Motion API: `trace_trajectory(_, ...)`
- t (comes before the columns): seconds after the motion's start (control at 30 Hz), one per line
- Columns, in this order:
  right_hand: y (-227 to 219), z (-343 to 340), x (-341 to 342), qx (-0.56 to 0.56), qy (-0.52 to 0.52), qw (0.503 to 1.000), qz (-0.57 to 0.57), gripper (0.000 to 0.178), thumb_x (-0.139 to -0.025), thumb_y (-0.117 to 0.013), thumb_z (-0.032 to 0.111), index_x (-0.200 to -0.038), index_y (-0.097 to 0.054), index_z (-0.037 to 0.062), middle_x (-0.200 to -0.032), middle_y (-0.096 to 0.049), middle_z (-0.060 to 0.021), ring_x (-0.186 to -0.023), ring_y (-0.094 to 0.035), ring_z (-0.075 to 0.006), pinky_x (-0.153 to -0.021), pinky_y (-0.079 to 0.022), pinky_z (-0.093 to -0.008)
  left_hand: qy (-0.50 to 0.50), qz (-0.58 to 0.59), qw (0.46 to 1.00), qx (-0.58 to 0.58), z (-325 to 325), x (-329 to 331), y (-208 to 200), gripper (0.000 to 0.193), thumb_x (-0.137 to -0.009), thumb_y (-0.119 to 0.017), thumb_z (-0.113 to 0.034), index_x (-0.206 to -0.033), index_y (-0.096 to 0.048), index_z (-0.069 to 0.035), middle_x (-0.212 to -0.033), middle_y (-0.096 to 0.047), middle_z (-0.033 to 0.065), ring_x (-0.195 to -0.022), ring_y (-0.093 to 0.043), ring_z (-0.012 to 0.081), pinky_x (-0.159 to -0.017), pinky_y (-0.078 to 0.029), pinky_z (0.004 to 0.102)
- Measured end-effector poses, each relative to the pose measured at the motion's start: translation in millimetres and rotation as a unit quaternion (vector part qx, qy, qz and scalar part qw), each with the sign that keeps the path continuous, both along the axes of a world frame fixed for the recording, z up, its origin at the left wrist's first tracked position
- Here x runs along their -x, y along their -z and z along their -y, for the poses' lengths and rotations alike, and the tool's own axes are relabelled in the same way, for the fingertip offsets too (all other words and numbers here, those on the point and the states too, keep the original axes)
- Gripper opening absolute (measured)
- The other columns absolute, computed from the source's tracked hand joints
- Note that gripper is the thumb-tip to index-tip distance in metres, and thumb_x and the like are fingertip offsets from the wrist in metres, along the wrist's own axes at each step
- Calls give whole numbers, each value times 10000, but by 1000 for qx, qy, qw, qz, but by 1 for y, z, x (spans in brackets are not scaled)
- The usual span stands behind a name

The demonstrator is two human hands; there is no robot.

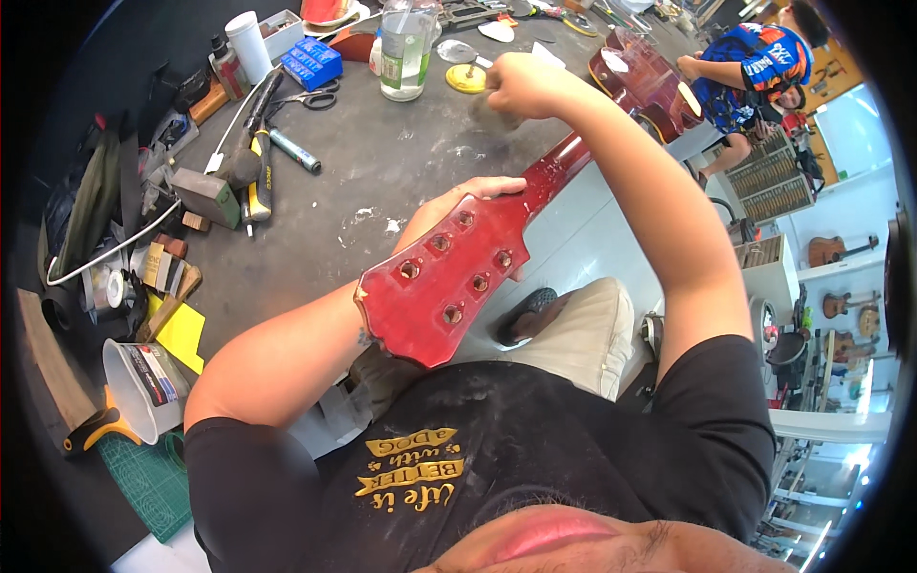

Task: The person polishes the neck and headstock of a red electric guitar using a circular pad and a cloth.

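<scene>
A red guitar headstock lies face down or up, I cannot tell, with several empty tuner holes and a chipped edge. Its neck runs up to the right toward a glossy dark-red guitar body. My left hand is wrapped around the guitar from beneath, where headstock meets neck; its palm is hidden. Over the bench, my right hand is closed beside a yellow round lid. A blurred, pale brownish shape shows below its fingers, too smeared to name.
On the dark workbench stand a clear jar of liquid and a blue box. Scissors, a sanding block and a white tub lie to the left. Another person works at the far right.
</scene>
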State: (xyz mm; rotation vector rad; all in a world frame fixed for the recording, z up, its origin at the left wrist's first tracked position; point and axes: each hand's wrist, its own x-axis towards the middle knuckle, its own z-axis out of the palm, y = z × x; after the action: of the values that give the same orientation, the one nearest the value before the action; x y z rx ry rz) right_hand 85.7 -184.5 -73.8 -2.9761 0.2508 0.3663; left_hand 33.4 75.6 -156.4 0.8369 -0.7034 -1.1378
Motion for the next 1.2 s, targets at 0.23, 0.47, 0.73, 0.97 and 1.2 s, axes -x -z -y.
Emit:
trace_trajectory(0.23, -14, 19, 141, -371, 130, 877, 275, 212, -987, -640, 81, -1144, -708, -45, -901, -735, -44, -840, -669, -81, -755, -530, -234, -48, 96, 994, 30, 10, 2, 4, 719, -895, -810, -83, -1537, -488, -63, -1237, -673, 162, -855, -758, 225, -747, -611, 318)
trace_trajectory(0.47, 78, -32, 221, -99, 108, 771, 620, 325, -920, -637, -73, -1231, -716, -21, -1121, -791, -155, -1067, -754, -234, -925, -579, -341, 11, -67, 996, 57, 11, -8, 19, 818, -868, -839, -88, -1550, -409, 49, -1351, -614, 235, -1020, -722, 281, -816, -664, 395)
trace_trajectory(0.73, 114, -69, 201, -86, 4, 802, 591, 472, -861, -636, -84, -1308, -716, 46, -1376, -705, -147, -1376, -597, -406, -1164, -431, -546, -54, 104, 993, -16, 9, -13, 17, 826, -938, -791, -195, -1589, -339, 37, -1191, -638, 342, -956, -746, 350, -672, -701, 414)
trace_trajectory(0.97, 136, -73, 193, -53, -46, 797, 600, 592, -843, -641, -16, -1424, -671, 94, -1470, -653, -112, -1442, -547, -338, -1226, -360, -546, -50, 190, 980, 4, 11, -20, 28, 847, -914, -811, -160, -1588, -337, 38, -1190, -640, 336, -946, -745, 332, -660, -701, 397)
trace_trajectory(1.2, 142, -75, 194, -69, -57, 797, 598, 522, -895, -605, -6, -1400, -693, 94, -1478, -645, -120, -1474, -510, -335, -1271, -278, -548, -26, 32, 999, 1, 10, -17, 20, 843, -903, -816, -105, -1594, -352, 25, -1265, -635, 296, -1026, -728, 329, -771, -675, 432)
